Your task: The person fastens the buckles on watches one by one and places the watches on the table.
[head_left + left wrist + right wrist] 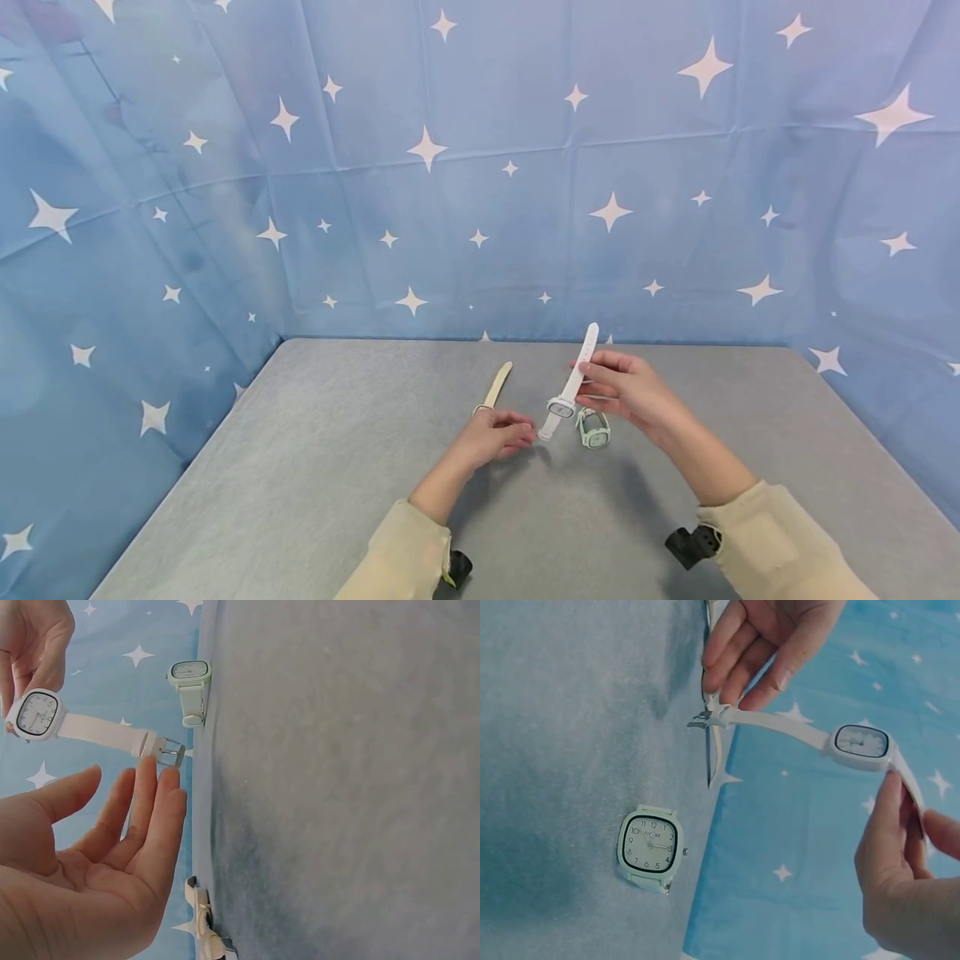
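Observation:
My right hand (pixel 633 390) pinches one strap of a white wristwatch (pixel 562 407) and holds it up over the table. The square dial (pixel 861 742) shows in the right wrist view, with the buckle strap stretching toward my left hand (pixel 491 437). In the left wrist view, the left fingertips (pixel 147 766) lie right at the metal buckle (pixel 172 753), loosely extended and not curled round it. Below the raised watch, a pale green wristwatch (pixel 651 844) sits on the table, dial up. A cream-yellow wristwatch (pixel 497 385) lies beyond my left hand, which partly hides it.
The grey table (pixel 300 467) ends at a blue curtain (pixel 360 192) with white stars, standing behind it and along the left side. Black devices (pixel 693 546) sit at both sleeve cuffs.

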